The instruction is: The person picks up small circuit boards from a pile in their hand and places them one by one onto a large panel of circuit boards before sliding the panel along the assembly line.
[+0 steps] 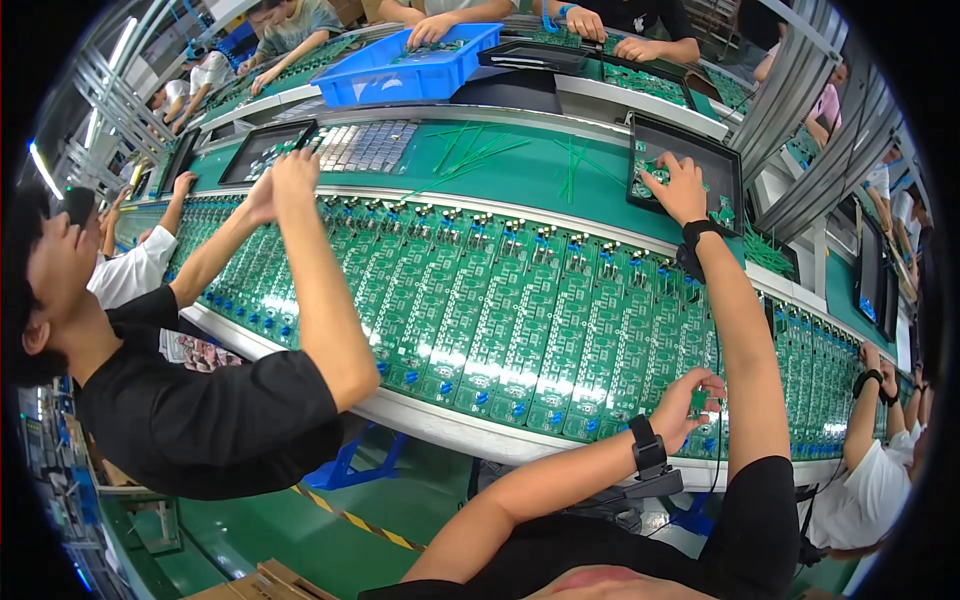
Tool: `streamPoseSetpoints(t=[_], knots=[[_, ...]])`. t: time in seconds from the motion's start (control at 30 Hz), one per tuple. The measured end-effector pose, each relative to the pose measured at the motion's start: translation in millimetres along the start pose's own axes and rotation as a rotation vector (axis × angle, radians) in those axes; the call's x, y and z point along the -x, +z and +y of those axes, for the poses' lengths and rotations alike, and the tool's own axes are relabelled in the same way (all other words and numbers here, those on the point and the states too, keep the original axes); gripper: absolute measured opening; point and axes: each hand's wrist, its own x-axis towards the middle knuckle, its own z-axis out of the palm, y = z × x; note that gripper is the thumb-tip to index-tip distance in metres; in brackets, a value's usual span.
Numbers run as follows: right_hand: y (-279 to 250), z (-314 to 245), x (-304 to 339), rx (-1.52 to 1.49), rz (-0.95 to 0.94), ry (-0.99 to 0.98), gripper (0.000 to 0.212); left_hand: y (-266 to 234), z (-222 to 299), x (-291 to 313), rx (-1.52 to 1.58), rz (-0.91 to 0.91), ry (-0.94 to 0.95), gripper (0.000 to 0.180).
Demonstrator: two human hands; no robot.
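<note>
My left hand (688, 408) is over the near side of the row of long green circuit boards (505, 310). Its curled fingers hold a small green circuit board (699, 400). My right hand (682, 190) reaches across the row into a black tray (722, 157) on the far side. The tray holds several small green boards (652, 178). My right thumb and fingers are apart above these pieces, though part of the fingertips blends with them. The long boards lie side by side, with blue parts at their near ends and black and metallic parts at their far ends.
Thin green strips (470, 155) lie on the green mat beyond the boards, beside silver squares (365, 148). A co-worker's hands (290, 180) work at my left. A blue bin (410, 65) stands across the line. A metal post (800, 80) rises behind the tray.
</note>
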Motion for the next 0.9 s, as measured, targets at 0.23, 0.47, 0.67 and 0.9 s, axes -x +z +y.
streamPoseSetpoints(t=[0.23,0.47,0.67,0.9], knots=[[2,11,-2,0.026,0.013,-0.024,0.037,3,0,-1,0.012,0.015,-0.017,0.022],[-3,11,-4,-0.045,-0.034,-0.027,0.036,2,0,-3,0.007,0.004,-0.002,0.023],[-4,15,-4,-0.103,-0.071,0.023,0.038,1,0,-3,0.000,0.003,-0.007,0.023],[0,21,-4,-0.201,-0.033,-0.012,0.039,1,-1,-4,0.004,-0.008,0.000,0.022]])
